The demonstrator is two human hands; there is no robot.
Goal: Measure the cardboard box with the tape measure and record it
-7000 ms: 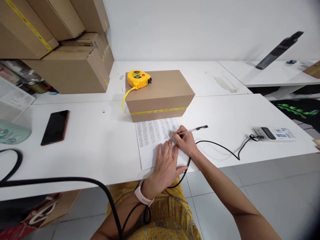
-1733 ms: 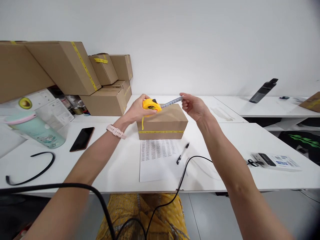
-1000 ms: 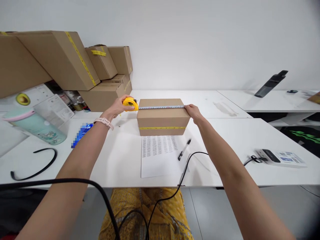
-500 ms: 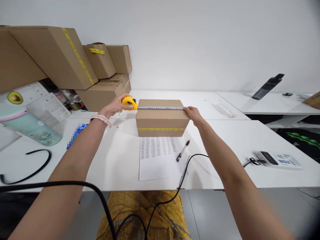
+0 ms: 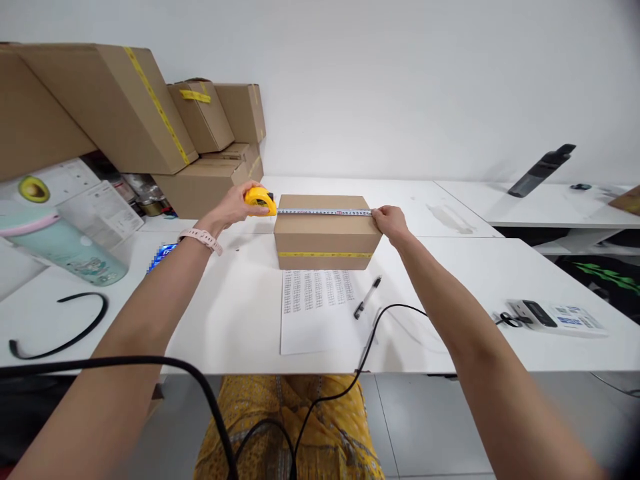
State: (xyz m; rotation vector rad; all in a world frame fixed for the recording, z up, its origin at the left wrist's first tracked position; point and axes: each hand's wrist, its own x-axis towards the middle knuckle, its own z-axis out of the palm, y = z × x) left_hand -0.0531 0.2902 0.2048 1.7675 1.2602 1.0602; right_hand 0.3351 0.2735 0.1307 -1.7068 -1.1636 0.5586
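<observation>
A cardboard box with a yellow tape strip along its front stands on the white table. My left hand is closed around the yellow case of a tape measure, at the box's left top edge. The drawn-out blade runs straight across the box's top from left to right. At the right top edge, my right hand pinches the blade's end against the box. Under the box's front edge lies a printed sheet with rows of text, and a pen rests beside it.
Stacked cardboard boxes fill the back left. A mint-green tumbler and a black strap are at the left. Black cable crosses the table's front edge. A white power bank lies right; a dark bottle leans farther back.
The view has shifted slightly, so everything sits a little higher and the box a little farther right. Both hands keep their hold on the tape measure.
</observation>
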